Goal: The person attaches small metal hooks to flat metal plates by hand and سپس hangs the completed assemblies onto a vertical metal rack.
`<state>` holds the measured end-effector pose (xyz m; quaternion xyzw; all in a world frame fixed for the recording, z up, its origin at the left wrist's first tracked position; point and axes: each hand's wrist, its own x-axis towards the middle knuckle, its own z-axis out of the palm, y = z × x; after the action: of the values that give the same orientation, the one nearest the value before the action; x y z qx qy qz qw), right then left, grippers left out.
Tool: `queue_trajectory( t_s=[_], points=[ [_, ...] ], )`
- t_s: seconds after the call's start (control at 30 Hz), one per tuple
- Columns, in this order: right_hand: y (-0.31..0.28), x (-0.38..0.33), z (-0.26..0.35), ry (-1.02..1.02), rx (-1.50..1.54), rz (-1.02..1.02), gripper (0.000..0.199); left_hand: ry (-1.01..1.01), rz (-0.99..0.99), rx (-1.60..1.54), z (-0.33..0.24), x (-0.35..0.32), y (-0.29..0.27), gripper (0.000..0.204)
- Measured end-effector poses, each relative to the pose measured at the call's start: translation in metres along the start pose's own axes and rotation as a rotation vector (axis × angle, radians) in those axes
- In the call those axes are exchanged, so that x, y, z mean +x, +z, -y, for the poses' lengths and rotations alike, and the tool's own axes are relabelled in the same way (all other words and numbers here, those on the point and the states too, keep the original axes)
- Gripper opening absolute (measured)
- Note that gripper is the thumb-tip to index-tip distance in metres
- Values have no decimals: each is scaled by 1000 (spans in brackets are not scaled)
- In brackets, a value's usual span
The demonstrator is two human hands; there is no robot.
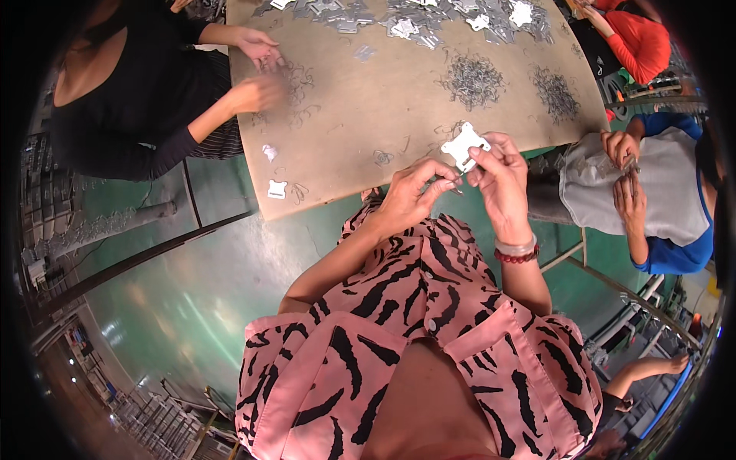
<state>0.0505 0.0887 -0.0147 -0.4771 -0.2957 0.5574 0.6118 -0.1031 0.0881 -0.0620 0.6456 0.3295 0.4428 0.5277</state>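
In front of my chest, at the near edge of the table, my right hand (502, 176) pinches a flat, silvery-white metal plate (463, 143) with lobed corners and slots between thumb and fingers. My left hand (414, 193) is closed beside it, thumb against fingertips, on a small dark wire hook (459, 188). The hook is close to the plate's lower end; whether it passes through a slot I cannot tell. On the tabletop just beyond my left hand lies a small tangle of wire hooks (382, 158).
The brown table (345, 107) bears two heaps of wire hooks (471, 80) and a far pile of metal plates (414, 23). A single plate (277, 189) lies at the near left corner. Co-workers' hands are at left (257, 92) and right (629, 192); another person in red sits far right.
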Motion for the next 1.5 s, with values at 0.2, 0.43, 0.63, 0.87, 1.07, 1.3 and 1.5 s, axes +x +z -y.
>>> queue_trajectory(
  t_s=[0.2,0.43,0.63,0.87,1.07,1.3,1.5],
  points=[
    [15,-11,0,-42,-37,-49,20,64,-32,104,2,-3,-5,8],
    [9,-32,-8,-409,-324,73,23,127,-10,74,1,-7,-20,18],
    [6,-41,-2,-317,-279,42,23,-75,-405,637,123,17,-166,20],
    [4,-40,9,-249,-289,-81,23,-350,-100,1393,228,18,-258,12],
    [-12,-44,9,-217,-188,-96,19,-3,-239,1134,164,51,-213,15],
    [-26,-46,0,-156,-110,-26,17,-317,62,-362,-21,49,-49,13],
    [-35,-56,4,-151,-94,-1,16,-157,208,-345,-54,32,8,11]
  ],
)
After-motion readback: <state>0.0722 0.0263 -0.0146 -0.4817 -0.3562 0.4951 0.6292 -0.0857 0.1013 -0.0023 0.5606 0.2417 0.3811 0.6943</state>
